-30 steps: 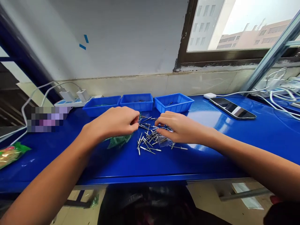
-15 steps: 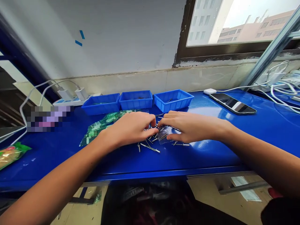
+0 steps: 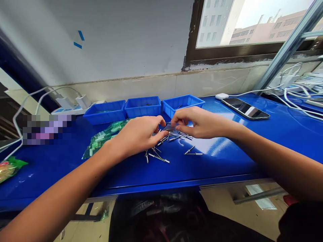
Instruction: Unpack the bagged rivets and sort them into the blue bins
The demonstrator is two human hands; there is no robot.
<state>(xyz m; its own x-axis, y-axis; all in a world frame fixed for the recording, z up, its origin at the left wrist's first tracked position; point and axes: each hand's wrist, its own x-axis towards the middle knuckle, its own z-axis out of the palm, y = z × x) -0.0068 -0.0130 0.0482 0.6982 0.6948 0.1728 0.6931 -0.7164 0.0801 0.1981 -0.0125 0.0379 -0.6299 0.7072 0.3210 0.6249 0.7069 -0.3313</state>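
Between the middle of the blue table (image 3: 214, 164) and its rear edge, thin metal rivets (image 3: 165, 160) lie in a loose scatter, a few of them apart toward the front edge and a pair off to the right. How many there are cannot be counted, since both hands cover part of the spread.

The right hand (image 3: 203, 122) comes in from the table's right side, thumb and fingertips together on the edge of a small clear bag (image 3: 170, 127) above the rivets. The bag is so transparent that its outline and contents are hard to make out. The left hand (image 3: 141, 132) reaches over from the left, thumb and forefinger apart beside the same bag; whether the thumb touches it cannot be told, and its other fingers are mostly hidden behind the hand.

Green packets (image 3: 101, 138) lie left of the rivets, their near side partly covered by the left hand and forearm. Along the rear edge stand the left bin (image 3: 104, 117), the middle bin (image 3: 143, 111) and the right bin (image 3: 168, 108); small dark items show in the latter two, too small to name.

Toward the rear right corner lies a phone (image 3: 246, 108), near white cables (image 3: 290, 92) that run out of view. By the left edge, a food packet (image 3: 11, 168) is cut off, and a pixelated patch (image 3: 47, 129) masks whatever sits behind it.
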